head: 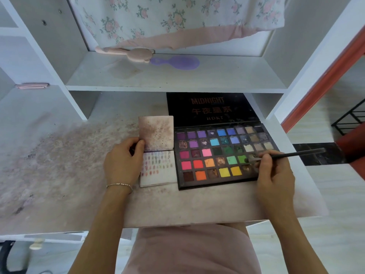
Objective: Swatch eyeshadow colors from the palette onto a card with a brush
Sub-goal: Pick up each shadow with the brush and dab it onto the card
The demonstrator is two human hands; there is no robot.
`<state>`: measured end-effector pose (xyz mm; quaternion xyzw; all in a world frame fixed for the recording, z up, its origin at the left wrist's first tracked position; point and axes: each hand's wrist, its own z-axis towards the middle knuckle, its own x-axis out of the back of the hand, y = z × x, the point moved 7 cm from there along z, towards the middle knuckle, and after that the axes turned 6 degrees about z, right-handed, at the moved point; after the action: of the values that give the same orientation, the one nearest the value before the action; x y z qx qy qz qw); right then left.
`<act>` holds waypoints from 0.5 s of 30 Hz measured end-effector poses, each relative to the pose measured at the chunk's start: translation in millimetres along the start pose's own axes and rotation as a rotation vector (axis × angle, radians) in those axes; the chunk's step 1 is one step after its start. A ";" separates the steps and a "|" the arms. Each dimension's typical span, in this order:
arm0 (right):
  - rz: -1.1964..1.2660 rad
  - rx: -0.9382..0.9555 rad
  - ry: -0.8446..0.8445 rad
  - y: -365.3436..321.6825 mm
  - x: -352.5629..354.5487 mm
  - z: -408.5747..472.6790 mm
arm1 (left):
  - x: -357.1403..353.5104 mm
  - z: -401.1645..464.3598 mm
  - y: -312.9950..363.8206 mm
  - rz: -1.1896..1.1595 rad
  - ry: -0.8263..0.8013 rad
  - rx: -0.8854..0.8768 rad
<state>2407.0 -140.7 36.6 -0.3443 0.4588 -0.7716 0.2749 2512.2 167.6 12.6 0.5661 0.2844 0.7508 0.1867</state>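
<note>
While the left hand grips the white folded swatch card, the right hand pinches a thin black brush, bristles on the multicoloured eyeshadow palette just beside the card.

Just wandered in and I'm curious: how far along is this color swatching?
Well underway. The card already carries rows of swatches, with bare space at the bottom. The right hand holds the brush with its tip at a green pan of the palette; the left hand steadies the card. That color is not yet swatched.
</note>
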 end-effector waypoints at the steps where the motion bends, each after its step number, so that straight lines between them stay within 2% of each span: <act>1: -0.015 -0.008 0.002 3.0 3.9 1.1 | 0.0 -0.2 0.5 -0.002 0.002 -0.001; 15: -0.112 0.004 -0.111 12.0 -0.8 3.2 | 0.6 -1.9 4.4 0.020 -0.013 0.002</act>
<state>2411.3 -146.9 26.7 -0.4110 0.4212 -0.7666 0.2568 2510.4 164.1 15.5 0.5738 0.2781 0.7488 0.1806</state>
